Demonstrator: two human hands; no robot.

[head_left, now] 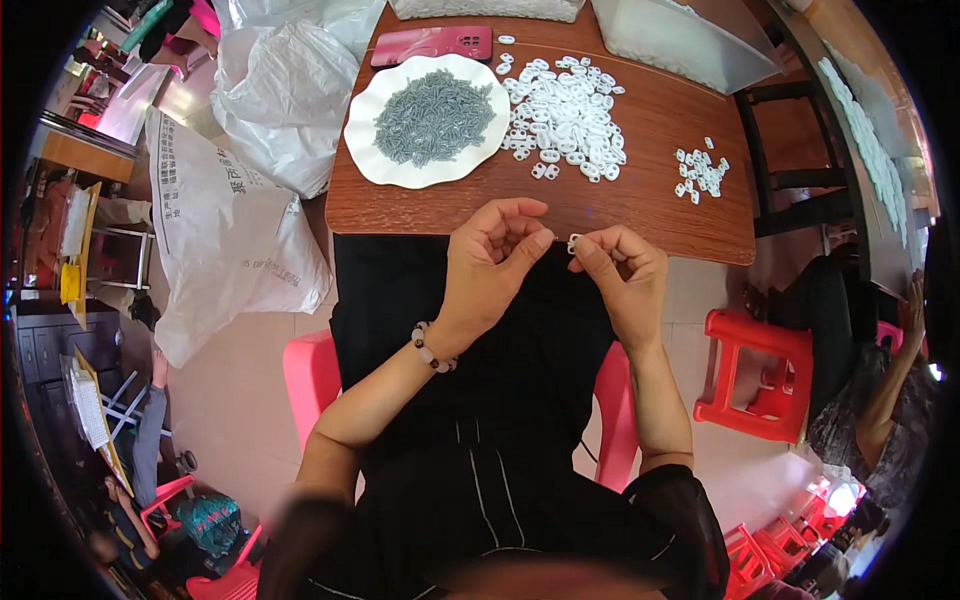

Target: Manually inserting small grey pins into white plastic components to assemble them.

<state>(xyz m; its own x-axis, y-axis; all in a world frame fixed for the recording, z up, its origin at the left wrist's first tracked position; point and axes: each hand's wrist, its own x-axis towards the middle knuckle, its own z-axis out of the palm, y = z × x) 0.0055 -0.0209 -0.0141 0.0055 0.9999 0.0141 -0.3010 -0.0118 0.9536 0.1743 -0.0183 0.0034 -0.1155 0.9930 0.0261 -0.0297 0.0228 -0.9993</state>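
Observation:
Just beyond the table's near edge, my right hand (632, 280) pinches a small white plastic piece with two holes (574, 243) between thumb and fingers. My left hand (490, 262), with a beaded bracelet at the wrist, is close beside it. Its fingers are curled toward the thumb, and a thin dark sliver seems to show at the thumb tip, too small to name. Ahead of my hands a scalloped white plate (365, 150) holds a heap of small grey screw-like pieces (435, 118). To its right lies a large pile of white two-hole pieces (570, 115).
A smaller cluster of white pieces (702, 173) lies at the table's right. A pink phone (430, 46) and a white bin (680, 45) are at the far side. Large white sacks (235, 230) stand left; a red stool (755, 375) stands right, near another person's arm (885, 400).

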